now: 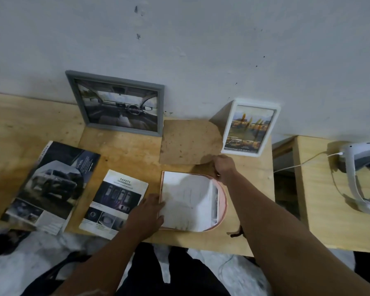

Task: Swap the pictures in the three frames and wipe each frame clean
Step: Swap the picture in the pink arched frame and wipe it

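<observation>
Two hands work the pink frame (221, 201): my left hand (146, 212) presses the thin, floppy picture (186, 201) flat; my right hand (223, 169) pinches its far rim.

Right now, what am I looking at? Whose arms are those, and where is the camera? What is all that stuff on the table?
The camera sits on a person's head and looks down, so the two arms are that person's own. There is no machine here, only hands.

On the wooden table lies a pink frame, face down, with a white sheet of paper in it. The left hand rests on the frame's left edge. The right hand grips its far right corner; its fingertips are hidden. Behind it lies a brown backing board.

Against the wall lean a grey frame showing a car's inside, and a white frame with a car advert. At the left lie a brochure marked SAFETY and a dark car brochure. The white gadget on the side table is a headset with a cable.
</observation>
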